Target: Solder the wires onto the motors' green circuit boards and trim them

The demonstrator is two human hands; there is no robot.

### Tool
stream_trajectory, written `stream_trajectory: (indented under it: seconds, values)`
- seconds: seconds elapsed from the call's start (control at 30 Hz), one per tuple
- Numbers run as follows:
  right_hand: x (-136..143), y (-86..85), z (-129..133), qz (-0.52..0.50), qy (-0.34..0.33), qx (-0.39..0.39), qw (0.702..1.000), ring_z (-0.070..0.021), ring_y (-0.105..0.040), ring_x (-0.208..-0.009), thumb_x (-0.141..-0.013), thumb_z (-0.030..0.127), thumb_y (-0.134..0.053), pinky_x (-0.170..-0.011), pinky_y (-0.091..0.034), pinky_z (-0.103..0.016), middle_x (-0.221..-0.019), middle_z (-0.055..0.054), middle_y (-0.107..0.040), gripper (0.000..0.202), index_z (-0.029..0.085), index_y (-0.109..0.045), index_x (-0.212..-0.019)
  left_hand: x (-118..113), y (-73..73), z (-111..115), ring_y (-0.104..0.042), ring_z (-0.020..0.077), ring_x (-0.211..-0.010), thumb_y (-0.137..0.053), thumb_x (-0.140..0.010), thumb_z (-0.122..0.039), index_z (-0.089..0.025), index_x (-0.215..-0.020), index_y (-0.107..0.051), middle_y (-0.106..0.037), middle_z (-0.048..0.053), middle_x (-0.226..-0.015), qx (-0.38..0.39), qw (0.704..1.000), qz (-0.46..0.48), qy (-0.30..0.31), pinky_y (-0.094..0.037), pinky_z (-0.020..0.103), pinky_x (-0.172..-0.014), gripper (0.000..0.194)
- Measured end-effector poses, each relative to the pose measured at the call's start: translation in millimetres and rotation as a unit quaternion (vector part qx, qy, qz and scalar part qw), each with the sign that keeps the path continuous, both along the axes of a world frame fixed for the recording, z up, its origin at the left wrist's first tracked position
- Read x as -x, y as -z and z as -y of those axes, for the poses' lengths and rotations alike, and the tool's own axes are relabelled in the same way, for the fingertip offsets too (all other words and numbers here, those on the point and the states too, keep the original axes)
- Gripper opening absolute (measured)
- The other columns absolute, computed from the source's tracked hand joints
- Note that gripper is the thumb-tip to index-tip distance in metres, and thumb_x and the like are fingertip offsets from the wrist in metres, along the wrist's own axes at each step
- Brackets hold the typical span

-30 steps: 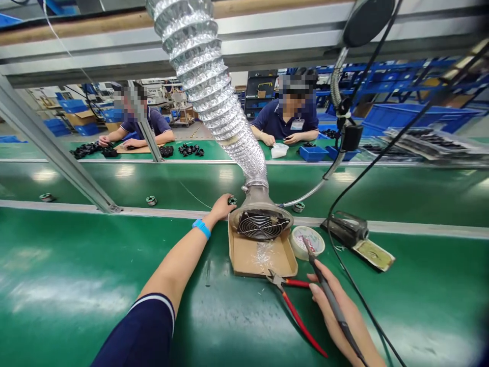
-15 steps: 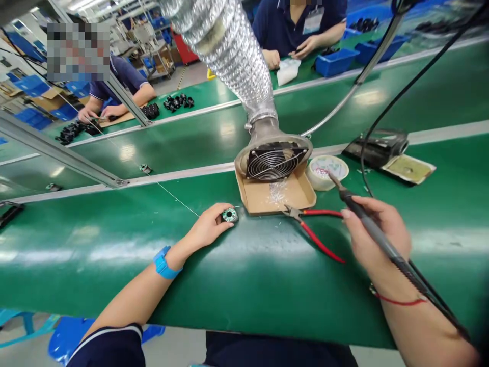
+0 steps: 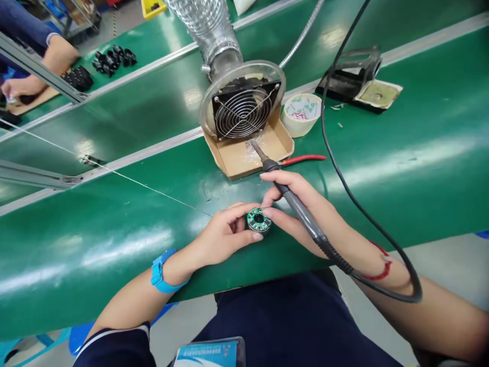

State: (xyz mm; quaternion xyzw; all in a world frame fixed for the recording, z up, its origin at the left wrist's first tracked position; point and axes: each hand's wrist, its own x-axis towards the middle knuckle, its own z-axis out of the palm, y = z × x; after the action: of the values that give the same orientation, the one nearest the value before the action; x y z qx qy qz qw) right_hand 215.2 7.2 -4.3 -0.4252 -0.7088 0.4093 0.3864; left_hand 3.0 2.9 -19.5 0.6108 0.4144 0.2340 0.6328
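Thumb and fingers of my left hand (image 3: 223, 234) hold a small round part with a green circuit board (image 3: 259, 219) on top and a dark hole in its centre. My right hand (image 3: 301, 209) has the soldering iron (image 3: 301, 209) across it, its metal tip pointing up and left over the cardboard tray. The right thumb and a fingertip also meet at the edge of the round part. A thin white wire (image 3: 153, 188) runs from the upper left to near my left hand.
A fan (image 3: 244, 112) on a silver duct stands over a cardboard tray (image 3: 229, 165). Beside it are a tape roll (image 3: 301, 114), a red plier handle (image 3: 305, 159) and an iron stand (image 3: 351, 81). A metal post and a co-worker's hand (image 3: 23, 87) are at upper left.
The view has tilted down. My right hand has moved left with the iron and now touches the round part. The part in my left hand is nearer the table's front edge.
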Motion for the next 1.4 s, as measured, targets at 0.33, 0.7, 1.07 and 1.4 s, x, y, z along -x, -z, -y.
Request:
stream_trajectory:
  seconds: [0.33,0.7,1.07,1.4]
  values:
    - [0,-0.4,-3,-0.008,-0.028,0.051,0.998,-0.0075,-0.064,-0.079,-0.091,0.023,-0.061,-0.073,-0.054,-0.018,-0.090,0.003,-0.064,0.044,0.026,-0.048,-0.133,0,-9.5,4,-0.039,0.0062,-0.060,-0.074,-0.086,-0.033,-0.012,-0.126,-0.067,-0.045,-0.004,-0.077,-0.040,0.999,0.001,0.026,-0.034,0.023,-0.055,0.045]
    - [6,2.2,-3,-0.017,-0.067,-0.020,0.997,-0.0030,-0.056,-0.066,-0.092,0.016,-0.055,-0.064,-0.048,-0.016,-0.086,0.005,-0.058,0.031,0.023,-0.047,-0.121,0,-0.7,6,-0.039,0.0063,-0.061,-0.076,-0.085,-0.041,-0.021,-0.127,-0.066,-0.048,-0.003,-0.081,-0.073,0.997,0.001,0.010,-0.035,0.023,-0.057,0.047]
    - [20,43.3,-1,0.216,0.052,-0.109,0.969,-0.0283,-0.063,-0.100,-0.090,0.033,-0.061,-0.085,-0.052,-0.047,-0.111,-0.011,-0.068,0.047,0.019,-0.050,-0.134,-6,23.2,-10,-0.045,0.0071,-0.064,-0.066,-0.082,-0.014,-0.018,-0.118,-0.056,-0.056,0.001,-0.101,-0.135,0.974,-0.168,-0.066,-0.041,0.024,-0.061,0.038]
    - [-1,35.9,7,0.083,0.060,-0.075,0.992,-0.0184,-0.071,-0.102,-0.093,0.020,-0.057,-0.097,-0.057,-0.039,-0.115,-0.003,-0.074,0.052,0.030,-0.050,-0.144,15,20.3,-21,-0.059,0.0111,-0.070,-0.049,-0.096,-0.022,-0.017,-0.086,-0.066,-0.067,0.000,-0.075,-0.228,0.951,-0.179,-0.105,-0.043,0.024,-0.067,0.020]
